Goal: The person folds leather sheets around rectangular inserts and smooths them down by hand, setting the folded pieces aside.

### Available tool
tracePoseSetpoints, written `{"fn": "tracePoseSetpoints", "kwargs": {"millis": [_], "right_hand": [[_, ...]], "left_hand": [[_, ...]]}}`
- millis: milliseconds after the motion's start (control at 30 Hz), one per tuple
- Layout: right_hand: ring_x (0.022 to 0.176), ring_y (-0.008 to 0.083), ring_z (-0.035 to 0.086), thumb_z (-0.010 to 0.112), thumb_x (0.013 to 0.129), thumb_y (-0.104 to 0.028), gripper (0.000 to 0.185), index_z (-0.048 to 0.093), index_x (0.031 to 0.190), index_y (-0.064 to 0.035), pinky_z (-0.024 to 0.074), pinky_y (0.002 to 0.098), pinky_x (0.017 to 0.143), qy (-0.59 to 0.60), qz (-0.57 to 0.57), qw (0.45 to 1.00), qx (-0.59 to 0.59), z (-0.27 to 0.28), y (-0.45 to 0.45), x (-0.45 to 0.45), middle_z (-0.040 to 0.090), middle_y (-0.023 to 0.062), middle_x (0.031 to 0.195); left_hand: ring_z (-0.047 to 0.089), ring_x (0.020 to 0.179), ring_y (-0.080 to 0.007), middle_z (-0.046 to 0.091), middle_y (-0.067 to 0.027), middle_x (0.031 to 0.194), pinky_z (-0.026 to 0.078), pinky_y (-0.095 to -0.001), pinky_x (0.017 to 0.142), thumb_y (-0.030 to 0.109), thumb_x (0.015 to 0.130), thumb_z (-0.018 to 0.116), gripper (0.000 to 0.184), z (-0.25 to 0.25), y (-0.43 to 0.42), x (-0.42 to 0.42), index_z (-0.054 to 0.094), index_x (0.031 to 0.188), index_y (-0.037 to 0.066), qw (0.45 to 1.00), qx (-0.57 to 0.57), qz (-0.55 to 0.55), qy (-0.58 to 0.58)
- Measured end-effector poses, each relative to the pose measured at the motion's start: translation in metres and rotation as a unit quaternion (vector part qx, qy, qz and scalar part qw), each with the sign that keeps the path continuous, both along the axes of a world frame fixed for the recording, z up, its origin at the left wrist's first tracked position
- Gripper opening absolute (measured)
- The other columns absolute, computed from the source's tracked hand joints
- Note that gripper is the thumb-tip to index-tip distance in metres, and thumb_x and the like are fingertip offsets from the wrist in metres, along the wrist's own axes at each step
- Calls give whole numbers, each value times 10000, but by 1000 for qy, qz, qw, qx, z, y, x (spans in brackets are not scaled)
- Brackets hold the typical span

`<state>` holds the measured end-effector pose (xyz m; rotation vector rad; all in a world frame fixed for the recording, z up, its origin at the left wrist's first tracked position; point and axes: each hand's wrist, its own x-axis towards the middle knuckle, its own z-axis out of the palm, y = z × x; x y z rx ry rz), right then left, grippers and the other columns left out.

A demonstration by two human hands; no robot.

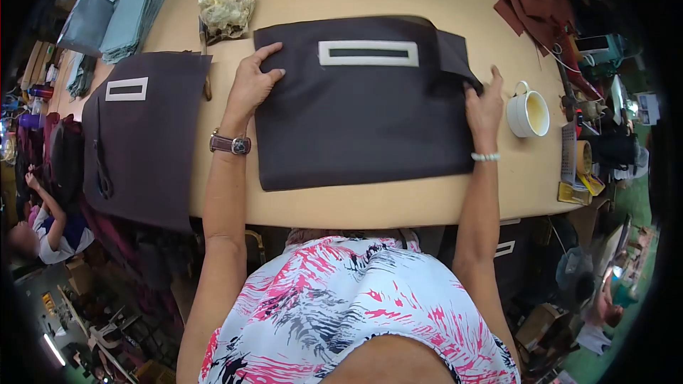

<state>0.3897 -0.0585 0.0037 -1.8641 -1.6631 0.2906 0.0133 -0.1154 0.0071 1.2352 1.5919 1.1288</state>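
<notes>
A dark brown sheet of leather-like material (356, 121) lies in front of me, with a white-framed slot (368, 53) near its far edge. My left hand (256, 82) rests on its upper left edge, thumb and forefinger spread apart on the surface. At the right edge my right hand (485, 110) grips the sheet, its forefinger stretched away. Near that hand, the sheet's upper right corner (454, 57) is lifted and folded unevenly, showing another layer. What lies beneath the sheet is hidden.
Left of me another dark sheet (149, 135) bears a white frame and black scissors (101, 171). A white cup (527, 112) with yellowish contents stands right of my right hand. Beyond are a crumpled plastic bag (226, 13), reddish-brown pieces (530, 0) and grey-blue sheets (139, 11).
</notes>
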Motion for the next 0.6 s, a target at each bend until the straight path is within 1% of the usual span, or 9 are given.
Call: {"fn": "tracePoseSetpoints", "kwargs": {"millis": [67,133,167,200,267,333,367,467,600], "right_hand": [[882,353,606,654,759,-122,647,347,1315,2,451,400,794,34,13,998,45,5,-21,20,622,210,976],[828,335,593,656,762,-126,660,339,1326,4,446,391,779,12,-26,1000,-13,17,-34,26,605,185,935],[800,327,587,657,763,-128,666,335,1331,5,443,387,772,0,-47,998,-42,21,-39,30,597,173,915],[780,319,576,655,767,-136,665,336,1334,3,441,388,762,-9,-44,999,-23,17,-40,35,582,160,892],[740,304,553,651,775,-150,664,338,1341,-2,437,390,740,-25,-32,999,16,1,-31,41,552,133,847],[722,281,544,643,786,-167,643,355,1337,-6,433,386,712,-69,-52,994,73,-9,-28,35,522,111,799],[714,269,539,640,791,-176,633,364,1335,-8,431,383,699,-91,-60,989,100,-11,-29,32,507,100,776],[725,270,561,629,803,-201,601,390,1323,-15,437,384,702,-67,-76,990,95,-13,-30,29,540,93,786],[710,276,571,629,806,-200,576,413,1308,-18,439,387,695,-43,-80,992,88,-9,-33,28,553,86,761]], "left_hand": [[571,976,-165,607,-113,1082,459,-252,849,-16,744,605,463,2,-3,5,551,1203,-2,998,2,-26,64],[577,1003,-207,612,-137,1093,449,-266,875,-19,737,591,469,9,-5,17,553,1204,0,988,18,-43,145],[529,1107,-283,541,-193,1209,412,-345,939,52,738,656,513,15,-7,25,529,1234,24,969,-4,-29,247],[490,1146,-299,498,-195,1253,390,-380,956,108,747,667,528,20,-9,38,515,1247,34,929,59,-13,364],[412,1224,-331,412,-197,1343,346,-448,990,221,765,690,571,25,-9,64,489,1271,53,796,183,29,577],[292,1307,-331,308,-161,1423,273,-519,1023,408,795,637,642,18,-8,89,442,1306,73,822,205,-68,526],[268,1325,-330,316,-140,1427,252,-527,1040,459,841,555,631,10,-7,99,421,1322,73,819,237,-118,508],[257,1338,-313,292,-130,1446,211,-527,1068,505,896,434,644,-24,-8,117,375,1354,56,812,191,-213,508],[260,1340,-296,298,-119,1446,202,-525,1073,508,912,395,638,-25,-7,112,369,1358,52,810,188,-224,508]]}}
